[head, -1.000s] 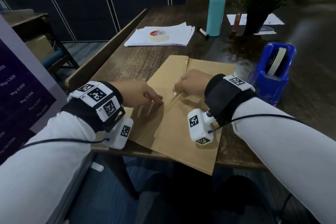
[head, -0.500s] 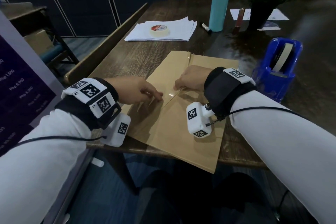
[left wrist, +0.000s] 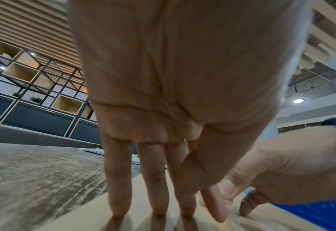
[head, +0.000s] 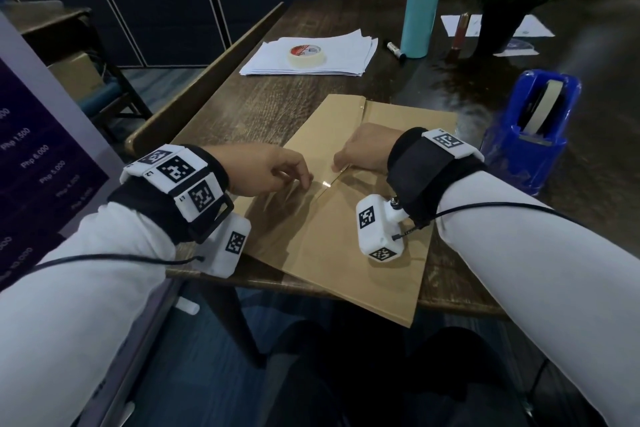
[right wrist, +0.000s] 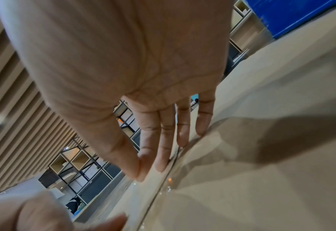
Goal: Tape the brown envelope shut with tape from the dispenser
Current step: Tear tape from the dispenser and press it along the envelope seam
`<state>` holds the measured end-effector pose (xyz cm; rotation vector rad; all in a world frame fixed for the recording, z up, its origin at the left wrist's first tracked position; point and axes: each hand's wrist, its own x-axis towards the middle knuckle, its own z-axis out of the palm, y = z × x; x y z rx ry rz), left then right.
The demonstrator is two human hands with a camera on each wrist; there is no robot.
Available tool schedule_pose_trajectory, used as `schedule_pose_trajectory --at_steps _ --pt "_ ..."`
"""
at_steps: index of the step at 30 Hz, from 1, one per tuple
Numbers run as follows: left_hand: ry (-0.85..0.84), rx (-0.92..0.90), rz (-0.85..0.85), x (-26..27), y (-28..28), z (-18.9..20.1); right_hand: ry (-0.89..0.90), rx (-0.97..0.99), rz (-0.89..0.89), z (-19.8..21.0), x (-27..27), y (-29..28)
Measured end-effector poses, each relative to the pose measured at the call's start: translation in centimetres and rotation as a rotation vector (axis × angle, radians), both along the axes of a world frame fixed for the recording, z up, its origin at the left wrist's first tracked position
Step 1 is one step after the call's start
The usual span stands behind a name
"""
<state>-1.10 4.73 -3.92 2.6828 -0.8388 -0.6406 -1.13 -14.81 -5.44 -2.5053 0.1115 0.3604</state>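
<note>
Left hand (head: 266,168) and right hand (head: 363,149) pressing straight fingers on brown envelope (head: 346,236) flap at table's near edge, clear tape (head: 325,183) barely showing, tape dispenser (head: 533,128) standing near right edge.

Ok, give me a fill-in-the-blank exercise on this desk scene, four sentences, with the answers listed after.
1. Both hands press on the brown ____ lying on the table.
2. The tape dispenser is coloured ____.
3. The loose tape roll lies on a stack of white ____.
4. The teal bottle stands ____, not tipped over.

Missing words: envelope; blue; paper; upright
</note>
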Motion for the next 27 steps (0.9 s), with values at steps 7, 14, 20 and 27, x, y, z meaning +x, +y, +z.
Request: schedule_pose_trajectory --at_steps 7,14,20,27 --pt "0.004 0.024 -0.018 0.0 -0.1 0.0 -0.019 -0.018 0.002 0.1 -0.4 0.2" --pt "0.021 0.127 -0.023 -0.1 0.0 -0.1 -0.032 -0.007 0.004 -0.1 -0.5 0.2" --pt "-0.054 0.231 -0.095 -1.0 -0.8 0.4 -0.036 -0.012 0.0 -0.2 -0.5 0.3" --pt "-0.122 0.305 -0.12 -1.1 -1.1 0.6 -0.01 -0.001 0.01 0.0 -0.4 0.1"
